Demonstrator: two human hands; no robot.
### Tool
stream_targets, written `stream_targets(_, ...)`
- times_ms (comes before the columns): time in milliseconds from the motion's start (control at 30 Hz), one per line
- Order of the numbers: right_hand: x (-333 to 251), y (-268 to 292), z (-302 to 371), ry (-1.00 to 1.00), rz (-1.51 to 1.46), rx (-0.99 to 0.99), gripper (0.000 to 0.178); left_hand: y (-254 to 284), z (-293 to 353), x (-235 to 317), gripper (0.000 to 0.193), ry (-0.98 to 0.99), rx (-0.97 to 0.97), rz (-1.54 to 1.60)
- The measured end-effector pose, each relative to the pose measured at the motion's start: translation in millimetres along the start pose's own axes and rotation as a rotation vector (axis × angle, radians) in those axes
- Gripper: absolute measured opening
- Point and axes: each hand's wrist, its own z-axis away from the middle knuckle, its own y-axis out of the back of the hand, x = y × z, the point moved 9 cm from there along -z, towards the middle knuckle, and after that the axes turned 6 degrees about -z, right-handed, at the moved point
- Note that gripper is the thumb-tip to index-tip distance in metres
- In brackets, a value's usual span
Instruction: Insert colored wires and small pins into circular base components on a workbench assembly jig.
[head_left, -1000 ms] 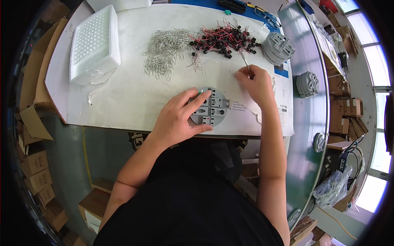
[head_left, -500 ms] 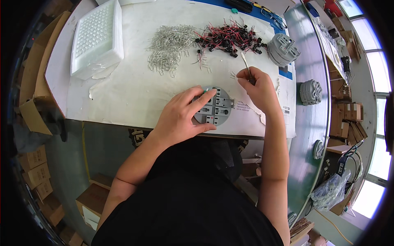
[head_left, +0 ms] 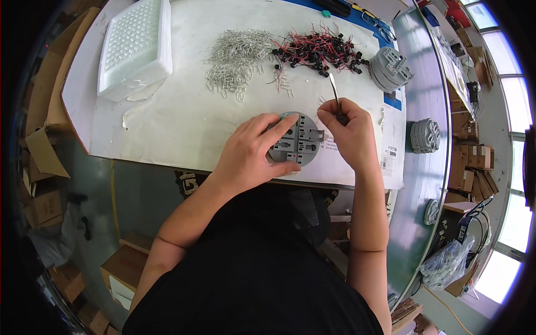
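My left hand [head_left: 251, 148] is curved around a round grey plastic disc [head_left: 306, 146] lying on the table near its front edge. The thumb presses at the disc's near rim and the fingertips at its far side, covering the left part. Slots and raised blocks show on the disc's face, and a small tab sticks out at its right. Just right of the disc, my right hand [head_left: 352, 131] is closed on a slim metal tool [head_left: 334, 88], whose pale flattened end points away from me; its other end is mostly hidden in the fingers.
Clear bent pieces [head_left: 240, 58] lie in a heap beyond the disc, beside a tangle of black parts with red wires [head_left: 321, 51]. Stacked grey discs [head_left: 392, 68] stand at the back right, another stack [head_left: 425, 135] farther right. A white foam tray [head_left: 134, 47] sits at the far left.
My right hand has come slightly closer to the disc, and the tool stands more upright. My left hand stays on the disc. The whole view has shifted a little.
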Motion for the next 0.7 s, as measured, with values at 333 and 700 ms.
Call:
stream_targets(333,0,-25,-1,-0.018,0.270,-0.110,0.022,-1,1,-8,0.095,0.043,0.000,0.095)
stream_targets(700,0,-30,-12,0.031,0.438,-0.183,0.032,-1,2,-9,0.094,0.047,-0.027,0.101)
